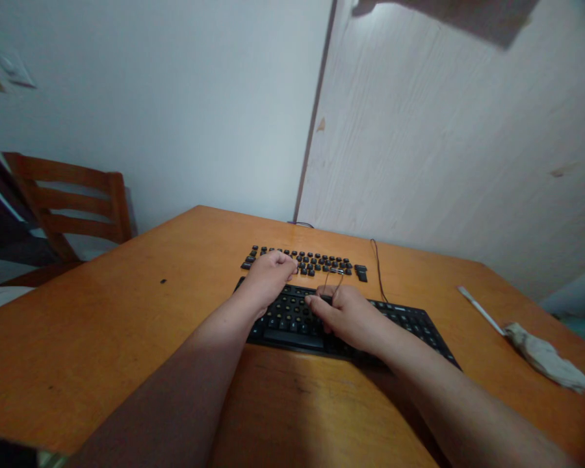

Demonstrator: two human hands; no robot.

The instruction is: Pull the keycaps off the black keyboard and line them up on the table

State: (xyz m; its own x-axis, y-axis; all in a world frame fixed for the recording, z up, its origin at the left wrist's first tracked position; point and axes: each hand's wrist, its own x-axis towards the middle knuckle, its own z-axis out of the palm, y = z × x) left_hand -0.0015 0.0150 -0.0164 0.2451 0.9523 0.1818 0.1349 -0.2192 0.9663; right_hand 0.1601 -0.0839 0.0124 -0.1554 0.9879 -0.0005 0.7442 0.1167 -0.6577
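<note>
A black keyboard (292,339) lies on the wooden table under both hands, and many of its keys are bare of caps. Behind it, loose black keycaps (316,257) are laid out in rows. My left hand (272,276) is over the keyboard's back left edge, near the keycaps, its fingers curled closed; whatever they may hold is hidden. Above the middle of the keyboard, my right hand (346,312) grips a keycap puller (340,281), its thin wire loops pointing up and away from the keys. Fingers cover most of the puller's handle.
A dark cable (377,270) runs from the keyboard toward the wall. On the right of the table (127,338) lies a brush (482,312) with a pale cloth (546,357) against it. One small black piece (163,281) sits at left. A wooden chair (78,205) stands beyond the left edge.
</note>
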